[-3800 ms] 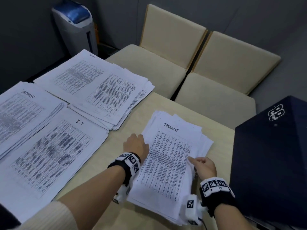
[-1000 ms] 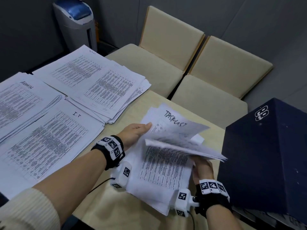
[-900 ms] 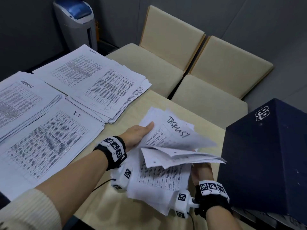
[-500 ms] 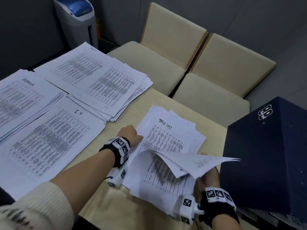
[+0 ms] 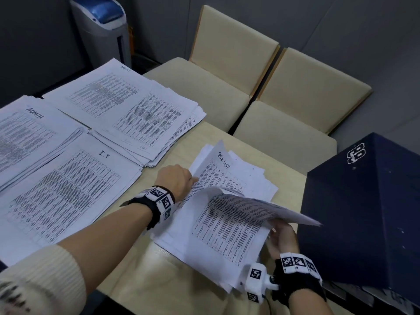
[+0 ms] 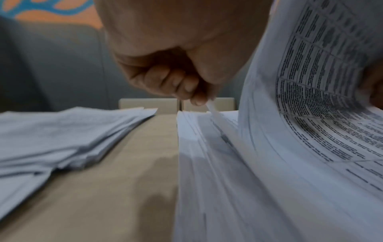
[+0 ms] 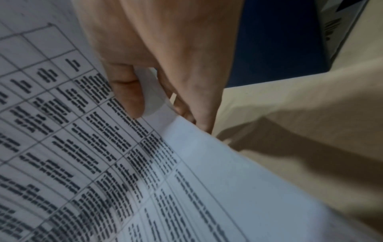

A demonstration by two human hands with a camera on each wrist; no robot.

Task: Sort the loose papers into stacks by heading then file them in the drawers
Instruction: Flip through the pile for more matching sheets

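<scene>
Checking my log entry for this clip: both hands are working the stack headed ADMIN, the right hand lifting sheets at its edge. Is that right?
Not quite. In the head view the stack being worked is the one headed TASK LIST; the ADMIN stack lies untouched at far left. The rest holds: the right hand lifts sheets at its edge, the left hand on it too.
</scene>
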